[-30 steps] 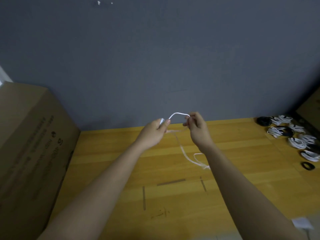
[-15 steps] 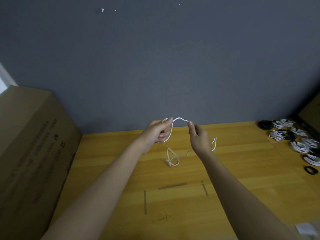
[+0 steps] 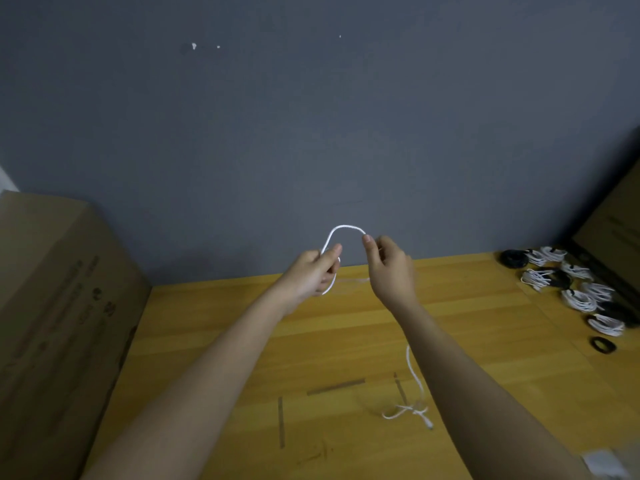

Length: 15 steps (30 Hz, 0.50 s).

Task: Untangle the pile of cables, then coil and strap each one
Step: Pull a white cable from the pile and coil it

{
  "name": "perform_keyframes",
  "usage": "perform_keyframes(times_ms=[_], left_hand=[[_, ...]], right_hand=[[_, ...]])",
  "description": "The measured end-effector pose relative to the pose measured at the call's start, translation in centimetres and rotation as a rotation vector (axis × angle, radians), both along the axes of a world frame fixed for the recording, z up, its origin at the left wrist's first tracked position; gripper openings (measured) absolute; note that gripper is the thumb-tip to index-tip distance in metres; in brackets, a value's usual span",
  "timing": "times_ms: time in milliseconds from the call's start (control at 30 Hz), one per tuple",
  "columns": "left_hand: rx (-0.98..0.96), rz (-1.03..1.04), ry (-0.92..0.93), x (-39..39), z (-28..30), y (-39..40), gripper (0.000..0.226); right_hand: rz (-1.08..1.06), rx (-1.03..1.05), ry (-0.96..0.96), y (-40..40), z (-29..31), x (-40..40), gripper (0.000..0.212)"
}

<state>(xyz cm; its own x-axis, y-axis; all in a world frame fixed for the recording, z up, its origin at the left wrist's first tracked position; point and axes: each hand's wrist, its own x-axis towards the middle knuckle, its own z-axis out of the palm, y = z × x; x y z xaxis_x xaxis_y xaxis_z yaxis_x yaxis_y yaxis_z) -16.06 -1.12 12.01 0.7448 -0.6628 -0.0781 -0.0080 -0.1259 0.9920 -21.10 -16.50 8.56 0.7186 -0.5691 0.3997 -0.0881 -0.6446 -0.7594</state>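
Note:
A thin white cable [image 3: 344, 229] arches between my two raised hands above the wooden table [image 3: 214, 327]. My left hand [image 3: 313, 274] is closed on one side of the arch, with a loop of the cable wrapped round its fingers. My right hand [image 3: 389, 268] pinches the other side between thumb and fingertips. The cable's loose tail [image 3: 414, 408] hangs below my right forearm and ends in a small tangle and a plug on the table. Part of the cable is hidden behind my right arm.
Several coiled white and black cables [image 3: 576, 292] lie in a row at the table's right edge, with a black strap ring [image 3: 603, 344] beside them. A big cardboard box [image 3: 59, 317] stands at the left. A grey wall [image 3: 311, 116] rises behind the table.
Both hands have lifted a little and the arch between them has grown taller. The hanging tail has swung from under my left hand to the near right of the table.

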Motion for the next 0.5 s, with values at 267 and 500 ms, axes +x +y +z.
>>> perform_keyframes(times_ms=[267, 500], left_hand=[[-0.249, 0.045, 0.082, 0.6, 2.2, 1.2, 0.035], [-0.221, 0.023, -0.005, -0.3, 2.5, 0.6, 0.036]], right_hand=[[0.157, 0.024, -0.163, -2.0, -0.9, -1.6, 0.011], [0.111, -0.25, -0.174, -0.7, -0.5, -1.1, 0.009]])
